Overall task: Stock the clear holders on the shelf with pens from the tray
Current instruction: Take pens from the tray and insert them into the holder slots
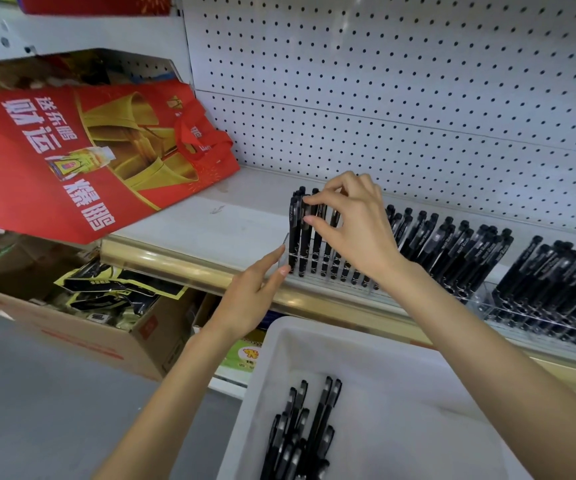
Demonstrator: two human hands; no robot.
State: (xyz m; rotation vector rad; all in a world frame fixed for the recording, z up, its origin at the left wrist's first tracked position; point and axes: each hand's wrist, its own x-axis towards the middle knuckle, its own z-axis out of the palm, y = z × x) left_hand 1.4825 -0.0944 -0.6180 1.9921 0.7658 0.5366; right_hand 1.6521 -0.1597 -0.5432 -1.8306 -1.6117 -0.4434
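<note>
Red bag [82, 157] lies tilted on the left end of the shelf [210, 216], apart from the work. Left hand [255, 292], fingers straight, presses the left wall of the clear holder [328, 284], which sits at the shelf's front lip. Upright pens [297, 237] stand in it in rows, and the right hand [352, 220] pinches their tops between thumb and curled fingers. Risk: a sideways push while seating pens could slide or tip the holder off the lip, likely spilling the rows toward the tray [418, 358] below, where loose pens [300, 434] lie. The right forearm passes just beside the neighbouring holders [487, 299]; a careless pull back could knock their leaning stock.
</note>
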